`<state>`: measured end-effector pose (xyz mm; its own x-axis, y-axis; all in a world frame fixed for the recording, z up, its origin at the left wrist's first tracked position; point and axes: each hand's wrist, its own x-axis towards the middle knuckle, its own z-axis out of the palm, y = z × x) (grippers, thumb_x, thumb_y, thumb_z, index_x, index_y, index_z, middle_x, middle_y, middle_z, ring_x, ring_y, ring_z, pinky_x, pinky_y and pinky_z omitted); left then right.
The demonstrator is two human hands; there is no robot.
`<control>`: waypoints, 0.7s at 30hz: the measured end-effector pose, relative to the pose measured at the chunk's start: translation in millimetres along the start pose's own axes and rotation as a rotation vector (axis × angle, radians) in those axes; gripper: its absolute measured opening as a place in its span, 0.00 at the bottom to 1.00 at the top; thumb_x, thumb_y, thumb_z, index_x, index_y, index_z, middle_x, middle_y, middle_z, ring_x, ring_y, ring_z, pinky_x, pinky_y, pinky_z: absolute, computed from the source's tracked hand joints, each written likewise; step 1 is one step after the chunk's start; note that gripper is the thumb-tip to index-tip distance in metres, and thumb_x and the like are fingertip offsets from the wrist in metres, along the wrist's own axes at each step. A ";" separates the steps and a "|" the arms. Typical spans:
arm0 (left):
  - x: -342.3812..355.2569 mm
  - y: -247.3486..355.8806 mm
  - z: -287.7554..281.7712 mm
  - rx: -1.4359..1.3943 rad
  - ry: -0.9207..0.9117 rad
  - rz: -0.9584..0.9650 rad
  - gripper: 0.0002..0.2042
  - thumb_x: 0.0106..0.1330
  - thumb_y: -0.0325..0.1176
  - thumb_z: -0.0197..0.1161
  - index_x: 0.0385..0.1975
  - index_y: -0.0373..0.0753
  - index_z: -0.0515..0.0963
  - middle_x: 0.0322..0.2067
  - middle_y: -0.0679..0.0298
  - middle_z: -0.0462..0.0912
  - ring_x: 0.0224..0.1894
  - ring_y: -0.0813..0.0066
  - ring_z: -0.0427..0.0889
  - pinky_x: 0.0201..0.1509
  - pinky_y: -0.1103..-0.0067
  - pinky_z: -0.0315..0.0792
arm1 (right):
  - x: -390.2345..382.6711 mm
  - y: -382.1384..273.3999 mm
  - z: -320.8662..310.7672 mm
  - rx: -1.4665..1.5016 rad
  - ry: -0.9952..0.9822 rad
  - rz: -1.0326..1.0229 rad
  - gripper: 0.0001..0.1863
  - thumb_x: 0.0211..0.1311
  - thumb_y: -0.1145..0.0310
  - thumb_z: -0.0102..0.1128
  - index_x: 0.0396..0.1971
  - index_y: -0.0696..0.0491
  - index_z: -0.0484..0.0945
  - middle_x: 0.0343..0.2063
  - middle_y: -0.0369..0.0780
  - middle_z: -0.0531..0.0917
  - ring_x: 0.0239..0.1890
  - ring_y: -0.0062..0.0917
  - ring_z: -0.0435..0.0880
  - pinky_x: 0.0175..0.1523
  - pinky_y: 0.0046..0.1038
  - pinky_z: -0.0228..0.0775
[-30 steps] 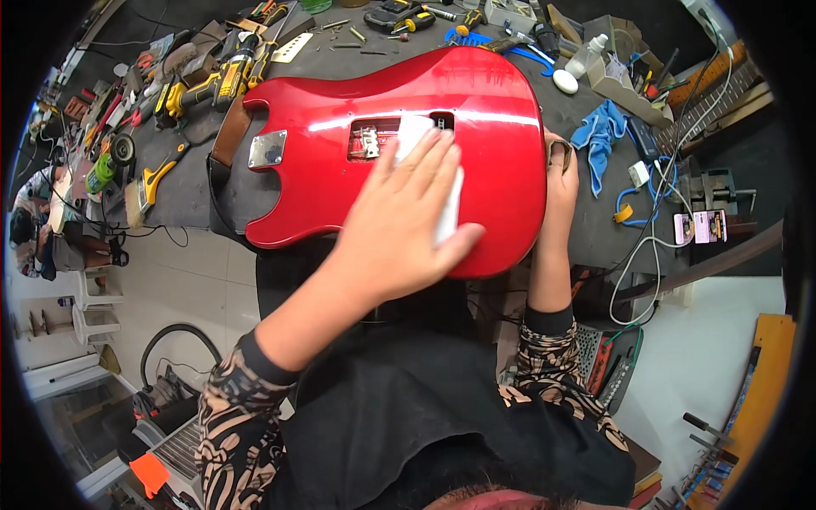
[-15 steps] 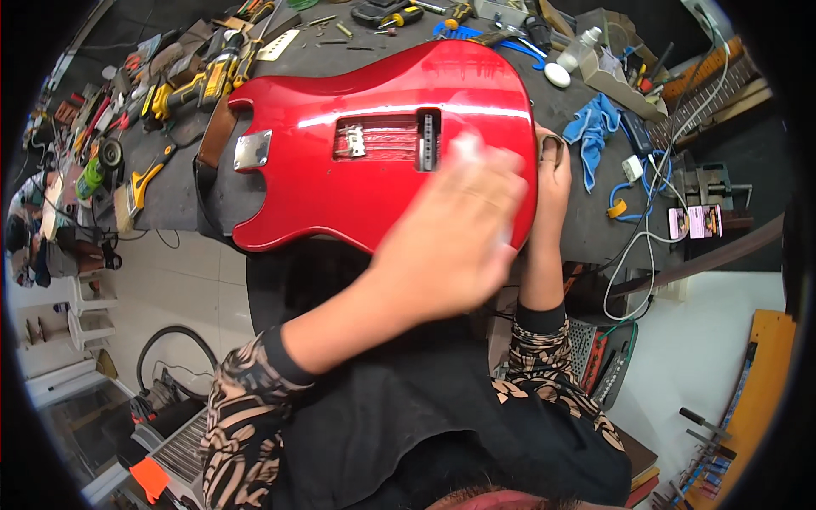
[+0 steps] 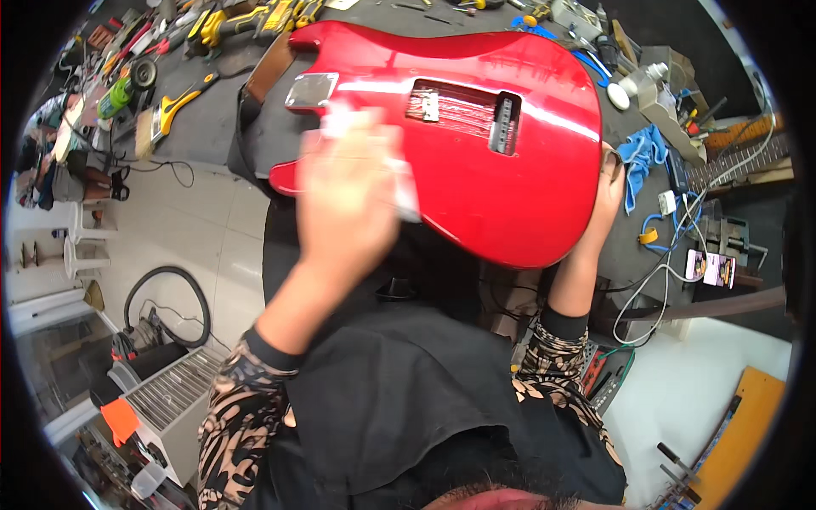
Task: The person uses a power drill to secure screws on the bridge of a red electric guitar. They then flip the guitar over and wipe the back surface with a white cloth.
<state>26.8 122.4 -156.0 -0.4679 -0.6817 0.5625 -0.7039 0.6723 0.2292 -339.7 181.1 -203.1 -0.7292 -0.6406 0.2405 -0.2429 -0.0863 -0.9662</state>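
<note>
A glossy red electric guitar body point(image 3: 527, 204) lies back side up, its open cavity showing springs and a metal block. My left hand point(image 3: 344, 187), blurred by motion, presses a white cloth point(image 3: 407, 194) against the body near the neck-joint end. Part of that cloth is hidden under the fingers. At the body's right edge, my right hand point(image 3: 607, 191) has its fingers curled round the rim. A metal neck plate point(image 3: 311, 91) shows just beyond the left hand, and a dark strap point(image 3: 246, 127) hangs beside that end.
Left on the bench are a yellow-handled brush point(image 3: 174, 109), a green grinder point(image 3: 116, 98) and yellow power tools point(image 3: 223, 27). To the right lie a blue cloth point(image 3: 643, 160), cables, a lit phone point(image 3: 711, 269) and a fretted neck point(image 3: 729, 164). A white bottle point(image 3: 643, 78) stands behind.
My left hand has swept the white cloth leftward, from the right part of the body to the neck-joint end. My right hand stays on the edge. The whole view has shifted.
</note>
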 end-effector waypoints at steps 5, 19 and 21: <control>28.5 91.2 18.1 -0.603 -0.151 0.365 0.31 0.79 0.50 0.62 0.74 0.36 0.78 0.76 0.49 0.79 0.81 0.53 0.73 0.87 0.48 0.58 | -0.5 -4.6 -2.6 0.113 -0.061 0.031 0.25 0.93 0.48 0.50 0.57 0.57 0.82 0.47 0.41 0.89 0.47 0.27 0.89 0.58 0.32 0.82; 13.1 12.0 -2.0 -0.369 -0.185 0.241 0.29 0.79 0.44 0.62 0.76 0.37 0.76 0.80 0.50 0.74 0.82 0.53 0.73 0.87 0.52 0.60 | -3.2 -1.4 -4.5 0.151 -0.071 0.056 0.24 0.95 0.51 0.46 0.63 0.58 0.78 0.53 0.44 0.88 0.51 0.29 0.91 0.60 0.33 0.85; -1.1 -42.1 -16.3 -0.080 -0.133 0.113 0.30 0.81 0.45 0.60 0.77 0.34 0.75 0.80 0.47 0.73 0.82 0.51 0.72 0.87 0.50 0.59 | -4.2 -5.5 -4.9 0.116 -0.070 0.065 0.24 0.95 0.51 0.46 0.63 0.57 0.78 0.54 0.45 0.88 0.51 0.29 0.91 0.59 0.33 0.85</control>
<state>65.6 99.5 -153.3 -0.6115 -0.6294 0.4795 -0.6009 0.7637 0.2361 -338.4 188.0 -198.3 -0.6934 -0.6991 0.1744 -0.1186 -0.1280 -0.9847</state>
